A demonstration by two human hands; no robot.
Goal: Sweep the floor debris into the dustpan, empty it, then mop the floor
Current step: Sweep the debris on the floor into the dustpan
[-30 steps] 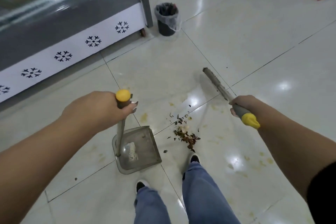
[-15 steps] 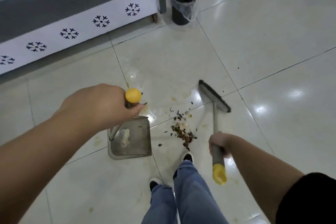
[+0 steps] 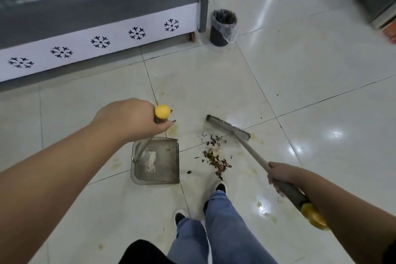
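Note:
A grey dustpan (image 3: 162, 167) stands on the tiled floor, its open side facing right, with a pale scrap inside. My left hand (image 3: 130, 120) grips its upright handle just under the yellow cap (image 3: 162, 111). A small heap of brown debris (image 3: 216, 159) lies to the right of the pan, in front of my shoes. The broom head (image 3: 228, 127) rests on the floor just beyond the debris. My right hand (image 3: 280, 174) grips the broom's grey handle, whose yellow end (image 3: 314, 216) points back towards me.
A black bin (image 3: 222, 28) lined with a clear bag stands beside the corner of a grey display freezer (image 3: 96, 17) with snowflake marks. Yellowish stains (image 3: 264, 210) mark the tiles. My legs in jeans (image 3: 222, 231) fill the bottom centre. A dark cabinet stands at the top right.
The broom head has swung from right of the debris to just beyond it, and my right hand has moved out to the right. The dustpan stays in place.

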